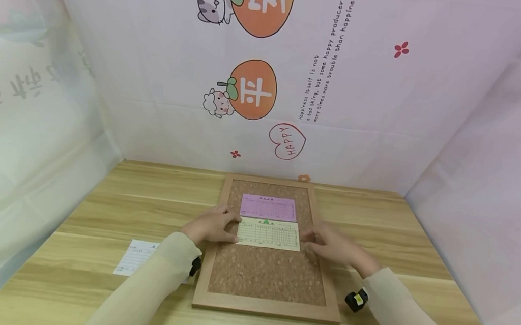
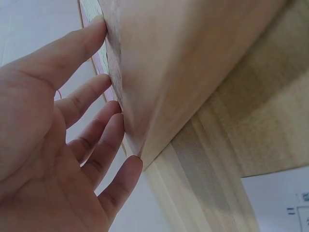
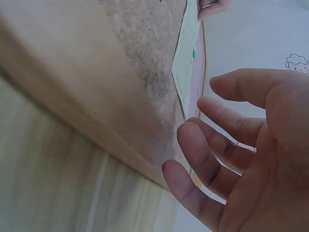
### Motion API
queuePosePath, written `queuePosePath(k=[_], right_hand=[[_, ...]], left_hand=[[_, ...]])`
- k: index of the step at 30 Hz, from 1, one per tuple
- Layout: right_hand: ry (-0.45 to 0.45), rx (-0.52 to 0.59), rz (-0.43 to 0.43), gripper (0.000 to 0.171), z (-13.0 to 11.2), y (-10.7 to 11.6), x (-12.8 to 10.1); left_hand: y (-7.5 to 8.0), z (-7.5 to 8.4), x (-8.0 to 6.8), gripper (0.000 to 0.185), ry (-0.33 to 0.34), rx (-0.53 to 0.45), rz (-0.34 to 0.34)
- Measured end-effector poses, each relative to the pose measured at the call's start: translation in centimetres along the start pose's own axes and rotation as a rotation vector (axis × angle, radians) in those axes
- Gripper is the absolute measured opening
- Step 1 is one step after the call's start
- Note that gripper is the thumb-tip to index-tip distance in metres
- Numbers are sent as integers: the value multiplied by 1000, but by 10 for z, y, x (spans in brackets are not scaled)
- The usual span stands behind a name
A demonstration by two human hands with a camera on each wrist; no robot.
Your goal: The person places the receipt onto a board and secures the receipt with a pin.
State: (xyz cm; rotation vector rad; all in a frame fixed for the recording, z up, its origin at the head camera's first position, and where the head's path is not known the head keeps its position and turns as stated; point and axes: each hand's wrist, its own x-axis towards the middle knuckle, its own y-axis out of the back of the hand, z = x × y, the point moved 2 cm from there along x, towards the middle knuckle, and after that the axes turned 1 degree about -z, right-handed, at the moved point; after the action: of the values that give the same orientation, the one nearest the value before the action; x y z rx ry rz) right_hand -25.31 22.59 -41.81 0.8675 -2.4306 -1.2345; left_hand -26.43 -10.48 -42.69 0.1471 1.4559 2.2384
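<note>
A cork board [image 1: 265, 272] in a wooden frame lies flat on the table. A pink slip [image 1: 268, 207] sits near its top, and a cream form [image 1: 268, 233] with a green pin [image 1: 265, 222] lies just below it. My left hand [image 1: 213, 225] rests with straight fingers [image 2: 91, 92] on the board's left frame, touching the form's left edge. My right hand [image 1: 334, 246] hovers open over the right frame, its fingers [image 3: 207, 159] spread and close to the form's right edge [image 3: 186, 63]. Neither hand holds anything.
A white printed slip [image 1: 135, 257] lies on the wooden table [image 1: 101, 206] left of the board, partly under my left sleeve. Patterned cloth walls [image 1: 267, 81] close in the back and both sides.
</note>
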Motion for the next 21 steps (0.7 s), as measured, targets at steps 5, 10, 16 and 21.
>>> queuePosePath(k=[5,10,16,21], right_hand=[[-37,-59,49,27,3,0,-13],[-45,-96,88,30,8,0,-23],[-12,-150,84,40,15,-1,-34],[-46,-174,2,51,16,-1,-40]], left_hand=[[0,0,0,56,4,-1,0],[-1,-1,1,56,13,-7,2],[-1,-2,2,56,10,-9,7],[-2,-3,2,55,10,-22,7]])
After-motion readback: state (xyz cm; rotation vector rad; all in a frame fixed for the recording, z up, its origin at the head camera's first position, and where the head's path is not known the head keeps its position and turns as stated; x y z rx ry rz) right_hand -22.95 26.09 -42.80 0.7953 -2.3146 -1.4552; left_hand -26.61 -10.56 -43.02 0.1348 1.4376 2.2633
